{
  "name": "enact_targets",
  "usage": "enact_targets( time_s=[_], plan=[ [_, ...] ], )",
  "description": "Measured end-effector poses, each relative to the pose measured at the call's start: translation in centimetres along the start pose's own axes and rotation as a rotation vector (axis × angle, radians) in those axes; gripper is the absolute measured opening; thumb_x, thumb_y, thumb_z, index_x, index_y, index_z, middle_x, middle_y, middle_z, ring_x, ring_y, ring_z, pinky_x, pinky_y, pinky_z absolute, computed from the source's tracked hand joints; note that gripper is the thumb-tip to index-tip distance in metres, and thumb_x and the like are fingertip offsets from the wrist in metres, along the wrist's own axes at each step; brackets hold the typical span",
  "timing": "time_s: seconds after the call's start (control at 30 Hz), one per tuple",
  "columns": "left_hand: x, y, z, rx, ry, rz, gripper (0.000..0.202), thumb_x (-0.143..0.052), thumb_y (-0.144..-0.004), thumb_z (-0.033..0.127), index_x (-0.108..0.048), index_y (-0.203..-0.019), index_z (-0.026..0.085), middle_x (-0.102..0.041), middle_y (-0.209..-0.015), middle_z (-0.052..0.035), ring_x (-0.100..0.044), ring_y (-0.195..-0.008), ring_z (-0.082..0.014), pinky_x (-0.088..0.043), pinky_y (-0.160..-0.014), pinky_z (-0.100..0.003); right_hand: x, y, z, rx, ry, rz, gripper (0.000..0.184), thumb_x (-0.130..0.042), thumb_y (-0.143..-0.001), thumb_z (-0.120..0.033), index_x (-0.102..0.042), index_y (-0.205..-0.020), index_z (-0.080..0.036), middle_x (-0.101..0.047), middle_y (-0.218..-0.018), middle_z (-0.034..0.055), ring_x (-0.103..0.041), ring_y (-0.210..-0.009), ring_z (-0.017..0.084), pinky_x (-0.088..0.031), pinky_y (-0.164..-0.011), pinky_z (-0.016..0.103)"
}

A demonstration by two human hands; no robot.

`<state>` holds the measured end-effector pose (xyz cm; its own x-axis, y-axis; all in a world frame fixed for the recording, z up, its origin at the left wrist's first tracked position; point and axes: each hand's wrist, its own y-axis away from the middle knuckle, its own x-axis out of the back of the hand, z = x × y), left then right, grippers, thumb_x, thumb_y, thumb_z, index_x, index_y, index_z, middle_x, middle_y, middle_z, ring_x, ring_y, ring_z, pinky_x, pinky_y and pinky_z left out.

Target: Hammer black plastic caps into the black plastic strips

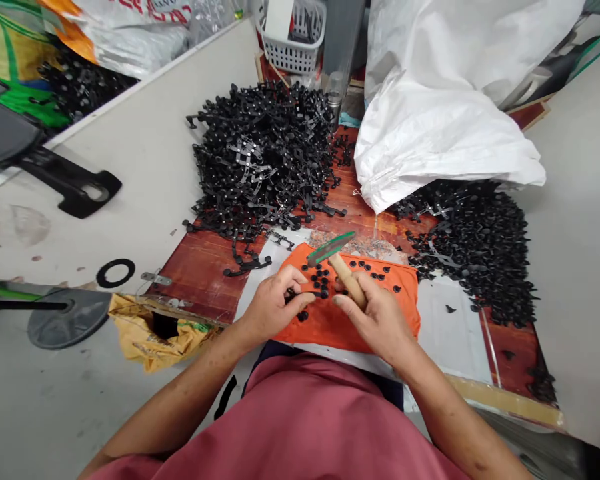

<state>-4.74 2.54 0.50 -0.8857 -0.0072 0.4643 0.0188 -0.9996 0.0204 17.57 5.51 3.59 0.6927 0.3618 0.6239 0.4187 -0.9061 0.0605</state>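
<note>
Left hand: fingers curled in, thumb and forefinger drawn together; a small black part [290, 293] appears to be held, mostly hidden by the left hand [270, 305].
Right hand: closed around the wooden handle of a hammer [350, 279], its green-edged head raised beyond the fingers of the right hand [383, 315].
Handling, as judged: the part is best steadied flat on the cloth; fingertips should be kept clear of the hammer head, and any taps kept short and square. Loose caps nearby could be scattered by a stray knock.
Black caps [323, 280]: spread in loose clusters between and beyond the hands.
Orange cloth [330, 328]: laid beneath hands and caps, on white sheeting [453, 333].
Table [205, 267]: red-brown, worn.
Left heap [265, 167]: jointed black parts, piled high.
Right heap [485, 257]: black pieces, partly covered by a white sack [440, 137].
Back edge: a pale basket [294, 55] is placed there.
Left side: a pale panel [150, 133]; an opened yellow bag [135, 333] is seen below.
</note>
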Motion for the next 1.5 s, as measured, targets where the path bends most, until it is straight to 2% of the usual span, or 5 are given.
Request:
enact_targets(
  time_s=[0.13,0.33,0.73,0.93,1.5],
  plan=[
    [-1.3,0.6,0.8,-0.095,0.093,0.086,0.025,-0.079,-0.078,0.033,-0.060,-0.092,0.023,-0.065,-0.085,-0.0012,-0.061,-0.075,-0.0153,-0.051,-0.069,-0.026,-1.4,-0.3,-0.2,-0.163,-0.500,-0.182,0.032,-0.065,-0.088,-0.053,-0.055,-0.090,-0.023,-0.050,-0.066,-0.0078,-0.040,-0.051,0.009,-0.033,-0.049,0.022],
    [-0.1,1.0,0.2,-0.139,0.076,0.532,0.032,-0.069,-0.087,0.032,-0.060,-0.117,0.023,-0.059,-0.128,-0.0092,-0.063,-0.104,-0.0196,-0.058,-0.082,-0.031,-2.5,0.6,0.4,-0.281,-0.668,0.041,0.033,-0.077,-0.078,-0.047,-0.055,-0.087,-0.023,-0.043,-0.058,-0.0101,-0.033,-0.047,0.009,-0.028,-0.047,0.023],
    [1.4,-1.0,-0.7,-0.009,-0.136,0.042,0.036,-0.041,-0.100,0.038,-0.064,-0.080,0.019,-0.069,-0.082,-0.0013,-0.062,-0.081,-0.0174,-0.046,-0.077,-0.028,-1.4,1.6,0.8,-0.065,-0.450,-0.040,0.027,-0.060,-0.096,-0.040,-0.068,-0.114,-0.023,-0.070,-0.102,0.0019,-0.062,-0.093,0.018,-0.047,-0.085,0.028],
    [3.5,-3.9,-2.2,-0.050,-0.416,-0.173,0.043,-0.036,-0.100,0.040,-0.065,-0.074,0.021,-0.070,-0.081,-0.0031,-0.063,-0.082,-0.0200,-0.044,-0.077,-0.030,1.5,4.1,4.7,-0.131,-0.208,0.070,0.031,-0.050,-0.103,-0.045,-0.068,-0.111,-0.022,-0.062,-0.078,-0.0013,-0.058,-0.076,0.016,-0.045,-0.074,0.026],
    [1.6,-3.7,-1.8,-0.131,-0.818,-0.261,0.043,-0.038,-0.106,0.032,-0.072,-0.084,0.020,-0.074,-0.089,-0.0063,-0.067,-0.086,-0.0211,-0.044,-0.078,-0.031,1.6,3.5,5.4,-0.134,0.149,0.070,0.045,-0.045,-0.104,-0.045,-0.064,-0.139,-0.023,-0.078,-0.098,0.0043,-0.073,-0.084,0.021,-0.053,-0.072,0.029]
  ],
)
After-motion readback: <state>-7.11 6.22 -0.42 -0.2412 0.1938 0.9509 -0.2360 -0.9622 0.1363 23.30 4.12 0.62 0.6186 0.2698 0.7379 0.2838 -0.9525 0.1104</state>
